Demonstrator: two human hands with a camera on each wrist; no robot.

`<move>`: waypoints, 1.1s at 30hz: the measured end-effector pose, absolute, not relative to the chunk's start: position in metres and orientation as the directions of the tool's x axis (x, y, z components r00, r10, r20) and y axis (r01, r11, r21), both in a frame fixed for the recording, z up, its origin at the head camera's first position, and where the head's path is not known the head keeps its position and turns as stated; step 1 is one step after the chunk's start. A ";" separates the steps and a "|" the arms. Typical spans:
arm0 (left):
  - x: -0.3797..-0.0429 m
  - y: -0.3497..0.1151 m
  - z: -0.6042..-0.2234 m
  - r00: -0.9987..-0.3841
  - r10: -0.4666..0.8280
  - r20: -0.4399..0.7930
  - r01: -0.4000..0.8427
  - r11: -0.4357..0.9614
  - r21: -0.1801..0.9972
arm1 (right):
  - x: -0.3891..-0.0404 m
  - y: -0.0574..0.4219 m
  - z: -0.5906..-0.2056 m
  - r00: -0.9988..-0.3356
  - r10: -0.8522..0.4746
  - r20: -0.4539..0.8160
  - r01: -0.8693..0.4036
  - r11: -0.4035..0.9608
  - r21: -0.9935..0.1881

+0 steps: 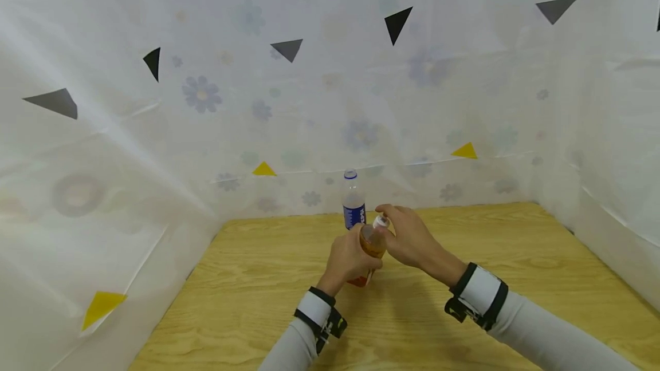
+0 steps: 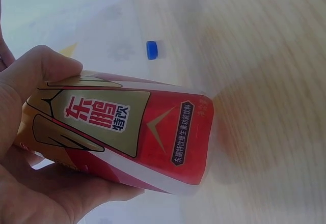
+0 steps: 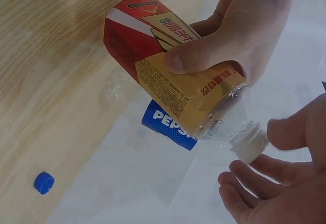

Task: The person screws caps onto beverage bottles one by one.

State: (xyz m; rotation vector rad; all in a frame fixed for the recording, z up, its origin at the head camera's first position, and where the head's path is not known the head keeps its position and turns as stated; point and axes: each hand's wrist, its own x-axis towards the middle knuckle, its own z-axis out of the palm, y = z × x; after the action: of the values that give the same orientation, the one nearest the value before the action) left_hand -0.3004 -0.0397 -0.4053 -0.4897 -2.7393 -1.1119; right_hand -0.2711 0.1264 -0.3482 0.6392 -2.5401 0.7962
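My left hand point(image 1: 346, 256) grips a drink bottle point(image 2: 137, 127) round its red and gold label, its thumb along one side and fingers along the other. The bottle is tilted, its neck leaning away to the right. At the neck, a white bottle cap point(image 3: 252, 149) lies between the thumb and fingertips of my right hand point(image 1: 409, 236). In the right wrist view the right thumb and forefinger point(image 3: 277, 168) are right at the cap's edge. The bottle's clear shoulder shows below the cap. Just behind stands an upright Pepsi bottle point(image 1: 353, 215), capless at its mouth and partly hidden.
A loose blue cap point(image 3: 44, 183) lies on the wooden table point(image 1: 247, 296), near the Pepsi bottle. White patterned sheeting point(image 1: 319, 102) hangs behind and at both sides of the table, with black, grey and yellow triangles on it.
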 end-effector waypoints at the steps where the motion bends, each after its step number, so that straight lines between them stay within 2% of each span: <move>1: -0.300 -0.040 -0.406 -0.936 0.244 0.252 0.351 0.674 0.651 | -0.271 0.126 -0.348 -0.813 -0.310 0.493 -0.537 0.728 -0.426; 9: -0.300 -0.041 -0.403 -0.934 0.247 0.256 0.356 0.679 0.642 | -0.272 0.126 -0.347 -0.798 -0.334 0.501 -0.561 0.717 -0.415; 16: -0.299 -0.038 -0.400 -0.929 0.263 0.261 0.370 0.693 0.619 | -0.271 0.128 -0.349 -0.820 -0.313 0.478 -0.533 0.723 -0.440; 33: -0.296 -0.036 -0.403 -0.927 0.268 0.261 0.374 0.684 0.627 | -0.269 0.131 -0.350 -0.800 -0.293 0.523 -0.549 0.709 -0.443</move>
State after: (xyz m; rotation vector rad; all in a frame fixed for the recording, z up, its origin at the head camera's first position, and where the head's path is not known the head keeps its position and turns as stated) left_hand -0.2964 -0.0357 -0.4026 -0.5271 -2.7452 -1.0712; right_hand -0.2689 0.1305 -0.3498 0.6503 -2.4988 0.8370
